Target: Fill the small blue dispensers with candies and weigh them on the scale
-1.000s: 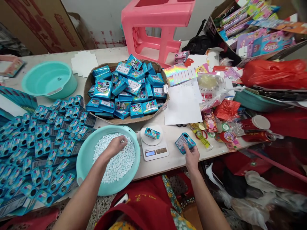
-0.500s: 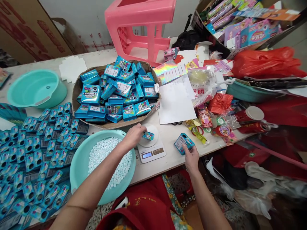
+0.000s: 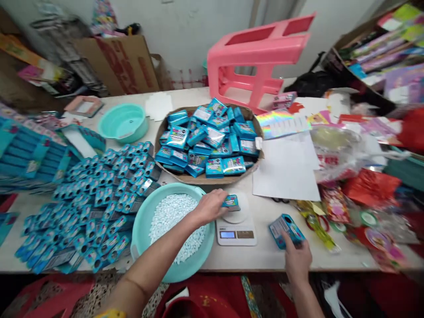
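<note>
My left hand (image 3: 210, 206) has its fingers closed on the end of a small blue candy box (image 3: 231, 203), which is over the round plate of a white kitchen scale (image 3: 236, 236). The scale's display is lit, but I cannot read it. Over the table to the right, my right hand (image 3: 298, 256) grips a blue carton (image 3: 278, 232) with a round hole in its end. Whether that is one carton or two side by side, I cannot tell. Left of the scale, under my left forearm, stands a turquoise basin (image 3: 139, 247) holding small pale-blue candies (image 3: 172, 216).
Behind the scale is a cardboard tray (image 3: 212, 179) heaped with blue candy boxes. Many upright cartons with round holes (image 3: 99, 207) cover the left side. White paper (image 3: 285, 172), scissors and wrappers lie right; a pink stool (image 3: 258, 48) and another turquoise basin (image 3: 122, 132) stand behind.
The camera view has swung left, so the table and hands appear further right. Both hands keep their boxes, the left one still at the scale.
</note>
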A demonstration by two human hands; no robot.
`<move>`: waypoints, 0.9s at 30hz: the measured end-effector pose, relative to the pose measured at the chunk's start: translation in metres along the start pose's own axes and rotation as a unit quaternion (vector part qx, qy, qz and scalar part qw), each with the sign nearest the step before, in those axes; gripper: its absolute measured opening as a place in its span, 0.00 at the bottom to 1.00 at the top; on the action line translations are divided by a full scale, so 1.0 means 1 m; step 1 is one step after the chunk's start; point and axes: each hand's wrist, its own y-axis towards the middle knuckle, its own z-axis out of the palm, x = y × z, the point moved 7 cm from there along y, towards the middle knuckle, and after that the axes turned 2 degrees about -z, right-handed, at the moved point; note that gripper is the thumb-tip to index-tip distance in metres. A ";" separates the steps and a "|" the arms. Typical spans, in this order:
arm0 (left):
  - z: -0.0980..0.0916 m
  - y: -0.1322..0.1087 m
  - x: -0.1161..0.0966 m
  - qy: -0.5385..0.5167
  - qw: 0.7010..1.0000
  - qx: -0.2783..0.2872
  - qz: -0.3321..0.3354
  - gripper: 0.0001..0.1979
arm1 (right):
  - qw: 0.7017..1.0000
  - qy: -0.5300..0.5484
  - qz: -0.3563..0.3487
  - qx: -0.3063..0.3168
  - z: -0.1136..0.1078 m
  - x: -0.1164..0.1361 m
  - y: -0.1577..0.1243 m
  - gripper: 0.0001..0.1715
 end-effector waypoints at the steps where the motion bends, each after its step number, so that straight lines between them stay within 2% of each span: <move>1: -0.022 -0.015 0.009 -0.044 0.998 -0.043 -0.022 0.15 | 1.000 -0.019 -0.002 -0.007 0.001 0.002 -0.003 0.26; 4: -0.098 -0.077 0.055 -0.132 0.963 -0.189 -0.141 0.19 | 0.997 -0.080 0.000 -0.020 0.003 0.006 -0.016 0.30; 5: -0.123 -0.100 0.076 -0.129 0.940 -0.246 -0.196 0.21 | 0.995 -0.093 0.003 -0.023 0.004 0.006 -0.021 0.32; 7: -0.170 -0.140 0.120 -0.074 0.876 -0.367 -0.303 0.26 | 0.995 -0.100 0.012 -0.025 0.005 0.003 -0.029 0.32; 9: -0.204 -0.160 0.163 0.000 0.810 -0.461 -0.362 0.30 | 0.995 -0.100 0.016 -0.021 0.008 -0.001 -0.033 0.31; 11: -0.223 -0.150 0.207 0.031 0.788 -0.490 -0.370 0.31 | 0.994 -0.107 0.018 -0.013 0.011 -0.003 -0.032 0.29; 14: -0.227 -0.111 0.268 0.024 0.803 -0.461 -0.377 0.32 | 0.993 -0.114 0.007 -0.003 0.012 0.007 -0.032 0.28; 17: -0.211 -0.072 0.301 0.028 0.838 -0.397 -0.373 0.31 | 0.996 -0.073 -0.048 0.010 0.012 0.036 -0.044 0.31; 20: -0.187 -0.046 0.317 0.056 0.864 -0.332 -0.374 0.26 | 0.992 0.001 -0.107 0.064 0.025 0.070 -0.063 0.32; 22: -0.175 -0.036 0.327 0.055 0.866 -0.315 -0.385 0.22 | 0.982 0.037 -0.138 0.120 0.040 0.086 -0.073 0.30; 25: -0.173 -0.038 0.327 0.077 0.846 -0.355 -0.390 0.21 | 0.974 0.059 -0.155 0.155 0.052 0.098 -0.088 0.29; 27: -0.174 -0.054 0.309 0.092 0.841 -0.405 -0.347 0.20 | 0.971 0.074 -0.151 0.172 0.055 0.099 -0.099 0.29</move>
